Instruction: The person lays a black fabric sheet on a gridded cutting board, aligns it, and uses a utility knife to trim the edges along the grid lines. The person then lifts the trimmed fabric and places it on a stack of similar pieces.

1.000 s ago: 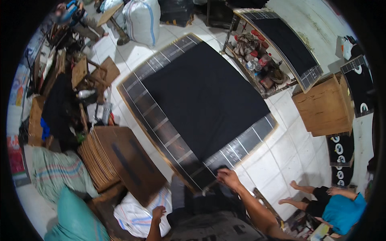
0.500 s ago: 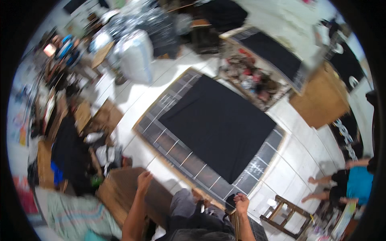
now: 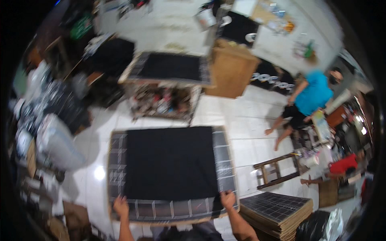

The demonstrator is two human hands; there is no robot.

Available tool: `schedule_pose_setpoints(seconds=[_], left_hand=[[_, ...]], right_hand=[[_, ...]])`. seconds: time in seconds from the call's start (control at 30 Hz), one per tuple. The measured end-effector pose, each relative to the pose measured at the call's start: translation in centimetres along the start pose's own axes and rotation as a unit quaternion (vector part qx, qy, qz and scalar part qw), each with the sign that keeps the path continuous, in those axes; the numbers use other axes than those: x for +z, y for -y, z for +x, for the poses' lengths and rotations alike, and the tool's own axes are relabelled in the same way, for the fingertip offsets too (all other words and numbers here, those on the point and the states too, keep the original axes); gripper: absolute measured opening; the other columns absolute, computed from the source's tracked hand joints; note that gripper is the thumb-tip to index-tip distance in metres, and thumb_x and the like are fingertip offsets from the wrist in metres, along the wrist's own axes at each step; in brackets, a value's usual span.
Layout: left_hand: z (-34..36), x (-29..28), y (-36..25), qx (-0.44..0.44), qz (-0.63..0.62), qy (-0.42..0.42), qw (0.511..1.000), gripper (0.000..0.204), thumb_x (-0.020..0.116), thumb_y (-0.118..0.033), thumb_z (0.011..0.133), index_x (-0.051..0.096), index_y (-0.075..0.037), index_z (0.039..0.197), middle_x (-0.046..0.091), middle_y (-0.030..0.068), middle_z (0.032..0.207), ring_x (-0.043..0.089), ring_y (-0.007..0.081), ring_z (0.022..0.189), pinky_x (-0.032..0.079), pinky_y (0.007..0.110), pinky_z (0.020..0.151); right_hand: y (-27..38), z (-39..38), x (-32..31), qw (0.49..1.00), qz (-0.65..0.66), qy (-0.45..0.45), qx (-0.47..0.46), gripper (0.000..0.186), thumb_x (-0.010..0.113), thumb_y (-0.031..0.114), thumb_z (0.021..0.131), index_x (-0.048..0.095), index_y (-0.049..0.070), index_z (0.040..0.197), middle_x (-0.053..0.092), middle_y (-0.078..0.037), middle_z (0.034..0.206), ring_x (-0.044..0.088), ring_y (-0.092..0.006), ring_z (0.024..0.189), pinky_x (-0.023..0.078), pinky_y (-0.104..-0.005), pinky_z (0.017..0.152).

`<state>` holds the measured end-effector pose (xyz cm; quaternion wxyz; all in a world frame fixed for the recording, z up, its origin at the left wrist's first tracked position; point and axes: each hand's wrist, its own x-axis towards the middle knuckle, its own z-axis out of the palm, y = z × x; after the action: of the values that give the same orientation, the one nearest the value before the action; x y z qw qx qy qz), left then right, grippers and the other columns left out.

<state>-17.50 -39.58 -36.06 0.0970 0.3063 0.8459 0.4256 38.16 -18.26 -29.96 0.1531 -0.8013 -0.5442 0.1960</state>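
A black cloth (image 3: 171, 160) lies flat on a dark board (image 3: 140, 211) marked with a white grid, directly before me. My left hand (image 3: 121, 207) is at the cloth's near left corner, its fingers closed at that edge. By the near right corner, my right hand (image 3: 228, 199) is closed at a small dark bunch of fabric (image 3: 217, 201). Blur hides whether that bunch is part of the big cloth or a separate piece.
A stack of gridded boards (image 3: 277, 209) stands at my right, near a wooden frame (image 3: 277, 170). Beyond my board is a cluttered stand (image 3: 163, 102) topped by another cloth-covered board, beside a brown box (image 3: 231, 70). A person in blue (image 3: 313, 94) walks at right. Bulging sacks (image 3: 58, 140) stand left.
My view has swung to the right, so the board now sits square before me. Both hands have come to the cloth's near corners; the left was off the board before.
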Motion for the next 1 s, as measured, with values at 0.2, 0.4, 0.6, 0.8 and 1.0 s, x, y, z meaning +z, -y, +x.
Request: schedule_pose_setpoints(seconds=[0.2,0.4,0.6,0.8,1.0], left_hand=[[0.9,1.2,-8.5,-0.076,0.217,-0.034,0.973,0.036,0.077,-0.030,0.081,0.070,-0.002,0.103,0.063,0.0200,0.102,0.058,0.0400,0.105,0.047,0.048,0.091],[2.2,2.0,-9.7,-0.174,0.167,-0.018,0.970,0.027,0.083,-0.023,0.076,0.071,-0.004,0.090,0.066,0.0143,0.097,0.065,0.0361,0.094,0.052,0.046,0.083],[3.0,1.3,-9.7,-0.268,0.112,0.014,0.957,0.025,0.083,-0.022,0.072,0.072,-0.006,0.086,0.068,0.0177,0.098,0.067,0.0373,0.097,0.053,0.044,0.085],[2.8,1.4,-9.8,-0.273,-0.030,0.020,0.961,0.029,0.082,-0.008,0.072,0.066,0.000,0.094,0.071,0.0199,0.103,0.069,0.0314,0.095,0.053,0.039,0.087],[3.2,0.9,-8.8,-0.289,-0.094,0.060,0.951,0.045,0.082,0.002,0.069,0.063,0.002,0.109,0.068,0.0181,0.102,0.066,0.0267,0.096,0.053,0.036,0.086]], right_hand=[[0.0,0.4,0.7,0.996,0.093,-0.011,-0.008,0.034,0.076,0.027,0.080,0.068,-0.005,0.084,0.070,-0.019,0.078,0.066,-0.0263,0.073,0.050,-0.0404,0.072],[-0.4,1.0,1.3,0.992,0.083,-0.005,-0.093,0.035,0.077,0.029,0.081,0.064,-0.003,0.084,0.067,-0.017,0.074,0.064,-0.0286,0.071,0.050,-0.0402,0.071],[-2.0,1.5,2.0,0.984,0.080,0.019,-0.161,0.033,0.074,0.029,0.083,0.062,-0.002,0.082,0.063,-0.013,0.072,0.060,-0.0245,0.068,0.049,-0.0380,0.067],[-2.9,2.6,2.7,0.980,0.113,0.055,-0.155,0.027,0.072,0.021,0.083,0.060,-0.002,0.078,0.059,-0.005,0.068,0.055,-0.0139,0.062,0.043,-0.0303,0.057],[-1.9,2.6,2.5,0.996,0.074,0.027,-0.034,0.012,0.066,0.014,0.081,0.058,0.006,0.077,0.056,0.000,0.069,0.052,-0.0128,0.060,0.043,-0.0283,0.054]])
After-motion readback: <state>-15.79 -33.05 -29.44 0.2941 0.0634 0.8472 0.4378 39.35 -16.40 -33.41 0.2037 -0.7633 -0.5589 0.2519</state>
